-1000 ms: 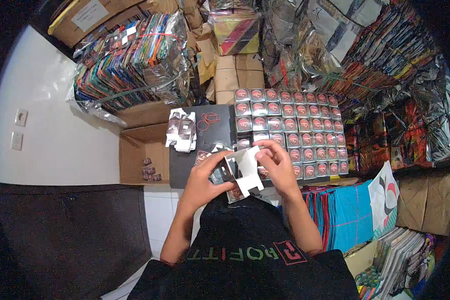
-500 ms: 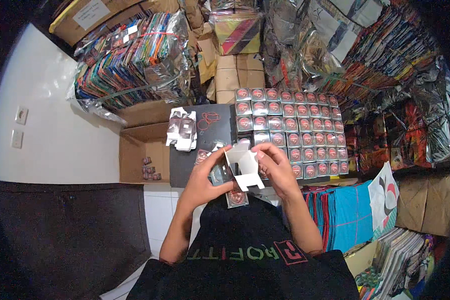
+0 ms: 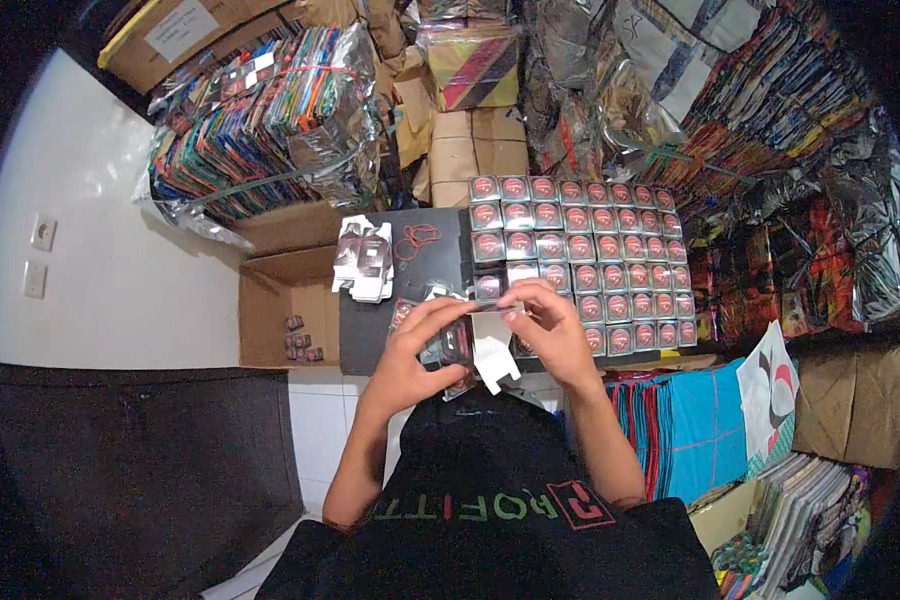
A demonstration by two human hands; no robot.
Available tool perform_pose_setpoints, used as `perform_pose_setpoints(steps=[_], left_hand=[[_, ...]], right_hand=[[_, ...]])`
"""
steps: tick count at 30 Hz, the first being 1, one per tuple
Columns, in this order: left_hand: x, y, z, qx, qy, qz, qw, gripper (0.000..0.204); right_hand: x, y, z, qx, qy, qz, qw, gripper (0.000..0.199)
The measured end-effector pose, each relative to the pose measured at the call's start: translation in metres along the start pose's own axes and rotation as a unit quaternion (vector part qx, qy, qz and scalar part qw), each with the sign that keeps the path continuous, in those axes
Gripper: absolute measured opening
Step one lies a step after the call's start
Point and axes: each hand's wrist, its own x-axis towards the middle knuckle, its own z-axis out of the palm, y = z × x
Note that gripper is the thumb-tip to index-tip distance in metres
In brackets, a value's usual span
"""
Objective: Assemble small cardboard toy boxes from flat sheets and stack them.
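Observation:
Between my two hands is a small carton box (image 3: 494,358) with a white inside and dark printed outside, one white flap hanging toward me. My left hand (image 3: 415,352) grips its left side, fingers over the far edge and thumb nearer me. With thumb and fingers, my right hand (image 3: 552,335) pinches the box's far right edge. The inside of the box is mostly out of sight. Under and beside my left hand lie small clear-wrapped pieces with red print (image 3: 402,312), partly covered by the hand.
Rows of small square boxes with red round labels (image 3: 610,278) fill the table's right side. Flattened cartons (image 3: 364,262) and red rubber bands (image 3: 419,240) lie on the dark table (image 3: 440,228). An open cardboard box (image 3: 270,290) stands left; blue folded packs (image 3: 685,425) sit right.
The carton box has turned in my hands: its open top faced up before, and now the far edge is drawn down with the white flap lower. Both hands stay at about the same place.

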Motion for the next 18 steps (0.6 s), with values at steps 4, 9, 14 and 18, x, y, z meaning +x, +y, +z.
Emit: perform_pose_setpoints(steps=[4,9,14,18], left_hand=[[-0.003,0.001,0.008,-0.159,0.039,-0.033,0.986,0.097],[-0.015,-0.028,0.007,-0.384,0.092,-0.23,0.89,0.056],[-0.012,-0.033,0.016,-0.489,0.057,-0.366,0.789,0.05],[-0.016,-0.046,0.023,-0.585,0.006,-0.296,0.755,0.056]], right_hand=[[0.002,0.0,0.0,-0.002,0.007,-0.038,0.999,0.015],[0.0,-0.013,-0.001,-0.031,-0.004,-0.051,0.998,0.014],[0.001,-0.021,-0.001,-0.14,-0.056,-0.115,0.982,0.025],[0.001,-0.032,0.011,-0.14,-0.024,-0.1,0.985,0.027]])
